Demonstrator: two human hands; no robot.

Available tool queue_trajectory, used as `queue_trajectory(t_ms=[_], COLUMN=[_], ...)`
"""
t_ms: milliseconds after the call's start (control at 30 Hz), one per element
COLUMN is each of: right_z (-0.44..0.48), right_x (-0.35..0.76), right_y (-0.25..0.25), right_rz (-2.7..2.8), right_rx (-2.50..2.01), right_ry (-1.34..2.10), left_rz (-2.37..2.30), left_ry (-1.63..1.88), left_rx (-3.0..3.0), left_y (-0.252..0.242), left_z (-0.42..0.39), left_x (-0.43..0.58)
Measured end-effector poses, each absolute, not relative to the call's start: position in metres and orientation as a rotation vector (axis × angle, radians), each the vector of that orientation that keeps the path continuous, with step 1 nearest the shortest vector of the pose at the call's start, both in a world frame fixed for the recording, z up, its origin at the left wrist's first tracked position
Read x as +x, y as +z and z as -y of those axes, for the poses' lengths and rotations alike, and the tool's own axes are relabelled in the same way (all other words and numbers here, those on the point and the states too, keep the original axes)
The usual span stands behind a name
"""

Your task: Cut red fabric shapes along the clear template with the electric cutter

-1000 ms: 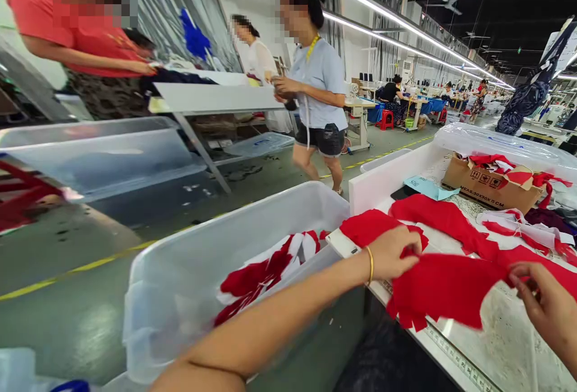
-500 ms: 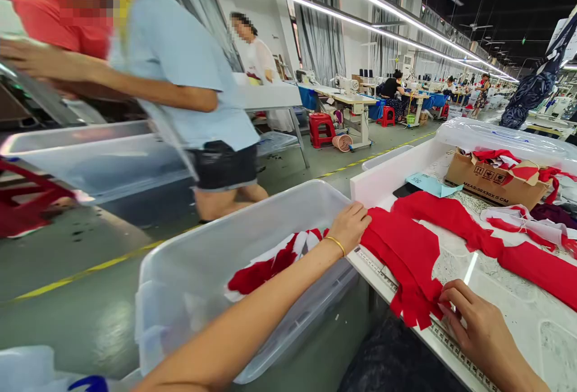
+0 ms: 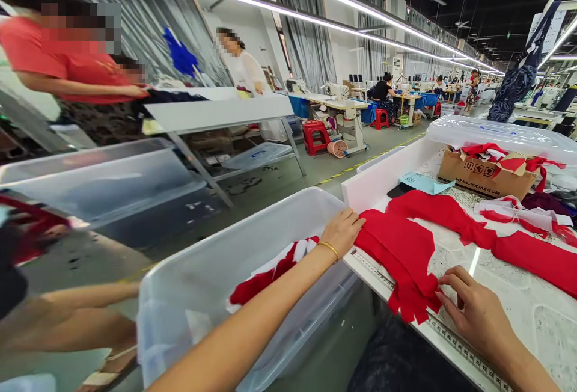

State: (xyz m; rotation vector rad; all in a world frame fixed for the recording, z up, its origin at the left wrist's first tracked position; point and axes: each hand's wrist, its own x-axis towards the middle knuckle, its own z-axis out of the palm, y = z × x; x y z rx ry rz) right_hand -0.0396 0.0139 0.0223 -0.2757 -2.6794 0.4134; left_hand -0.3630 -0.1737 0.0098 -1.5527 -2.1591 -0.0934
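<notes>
Pinching the red cloth [image 3: 403,248] on the tabletop [image 3: 518,281], your right hand [image 3: 471,305] has its near corner; your left hand [image 3: 343,232] covers the far end, its grip hidden. Probably light and limp, it is best held by opposite ends.

Co-worker's legs [image 3: 81,320] blurred, partly cut, L edge.

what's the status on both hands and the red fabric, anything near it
Left hand at far end of red fabric, grip unclear. Right hand pinching near end. Fabric partly over ruler strip. Another red piece close behind.
</notes>
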Motion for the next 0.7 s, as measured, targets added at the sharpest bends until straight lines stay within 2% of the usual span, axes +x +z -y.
queue_trajectory(t_ms=[333, 700], right_z=[-0.002, 0.003], right_x=[-0.067, -0.064], right_y=[0.018, 0.023], right_rz=[2.854, 2.518], right_rx=[-0.408, -0.21], right_ry=[0.381, 0.401], left_rz=[2.193, 2.129], left_ry=[-0.015, -0.129], left_rx=[-1.555, -1.462], left_y=[0.003, 0.011], left_z=[0.154, 0.175], left_x=[-0.375, -0.37])
